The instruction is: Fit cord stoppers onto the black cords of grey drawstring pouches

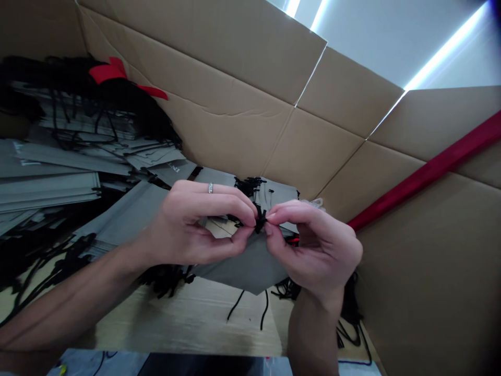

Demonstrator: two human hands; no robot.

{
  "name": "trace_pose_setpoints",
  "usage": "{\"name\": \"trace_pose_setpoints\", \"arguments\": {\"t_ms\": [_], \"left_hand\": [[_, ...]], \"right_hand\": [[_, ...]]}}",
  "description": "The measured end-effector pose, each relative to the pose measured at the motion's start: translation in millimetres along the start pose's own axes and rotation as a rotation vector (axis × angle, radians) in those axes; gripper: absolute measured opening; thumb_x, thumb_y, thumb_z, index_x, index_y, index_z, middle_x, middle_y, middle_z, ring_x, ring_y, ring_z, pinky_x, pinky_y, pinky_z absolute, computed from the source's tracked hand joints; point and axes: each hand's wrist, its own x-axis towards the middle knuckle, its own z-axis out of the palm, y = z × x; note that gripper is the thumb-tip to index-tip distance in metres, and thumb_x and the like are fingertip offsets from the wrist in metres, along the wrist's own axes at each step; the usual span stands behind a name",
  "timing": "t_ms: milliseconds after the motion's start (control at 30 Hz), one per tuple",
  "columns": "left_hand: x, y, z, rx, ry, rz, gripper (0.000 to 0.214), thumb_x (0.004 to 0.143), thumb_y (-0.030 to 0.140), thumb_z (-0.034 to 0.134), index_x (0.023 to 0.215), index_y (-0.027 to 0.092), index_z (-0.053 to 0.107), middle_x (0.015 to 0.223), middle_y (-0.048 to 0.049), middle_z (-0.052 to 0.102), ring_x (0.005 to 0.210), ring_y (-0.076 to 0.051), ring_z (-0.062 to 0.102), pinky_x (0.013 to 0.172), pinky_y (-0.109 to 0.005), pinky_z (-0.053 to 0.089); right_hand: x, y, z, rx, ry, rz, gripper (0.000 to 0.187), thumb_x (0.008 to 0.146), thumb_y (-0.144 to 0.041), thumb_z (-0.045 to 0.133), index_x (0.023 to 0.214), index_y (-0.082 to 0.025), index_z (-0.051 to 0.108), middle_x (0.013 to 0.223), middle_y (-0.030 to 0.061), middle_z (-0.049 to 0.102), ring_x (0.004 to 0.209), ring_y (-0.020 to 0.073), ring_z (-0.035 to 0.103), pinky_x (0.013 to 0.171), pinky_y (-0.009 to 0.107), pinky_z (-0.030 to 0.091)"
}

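My left hand [203,222], a ring on one finger, and my right hand [317,240] meet above the table. Each is closed in a pinch, thumb against index finger, on a small bunched piece of black cord [260,222]. Whether the piece is a bow or a knot I cannot tell. Just below lies a flat grey pouch or paper bag [246,266] with a pointed near edge. Two black cord ends [264,310] stick out from under it onto the table. Behind my fingers, more black cord ends [250,184] lie on grey pieces.
Stacks of grey bags [50,188] with black cords fill the left side. A red strip [107,73] lies over the black heap there. Cardboard walls [235,89] enclose the back and right, crossed by a dark red band [426,172]. The pale wooden table [188,324] runs in front.
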Motion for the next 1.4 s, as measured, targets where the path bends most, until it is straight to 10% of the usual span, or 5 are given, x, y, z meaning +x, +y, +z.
{"name": "trace_pose_setpoints", "arguments": {"t_ms": [600, 1400], "left_hand": [[-19, -5, 8.9, 0.459, 0.059, 0.293, 0.024, 0.091, 0.009, 0.093, 0.111, 0.005, 0.080, 0.115, -0.0139, 0.086, 0.102, -0.019, 0.084, 0.101, -0.027, 0.072], [-11, -12, 18.3, 0.407, 0.108, 0.162, 0.015, 0.094, 0.008, 0.086, 0.105, 0.015, 0.078, 0.105, -0.0069, 0.087, 0.091, -0.014, 0.086, 0.086, -0.018, 0.069]], "right_hand": [[-3, -4, 6, -0.203, 0.116, 0.098, 0.021, 0.093, -0.005, 0.079, 0.100, -0.025, 0.078, 0.095, -0.0052, 0.082, 0.082, 0.0124, 0.076, 0.077, 0.028, 0.065], [-2, 1, 11, -0.126, 0.161, 0.188, 0.017, 0.094, -0.010, 0.078, 0.099, -0.025, 0.081, 0.093, -0.0016, 0.082, 0.078, 0.0151, 0.077, 0.072, 0.028, 0.065]]}}
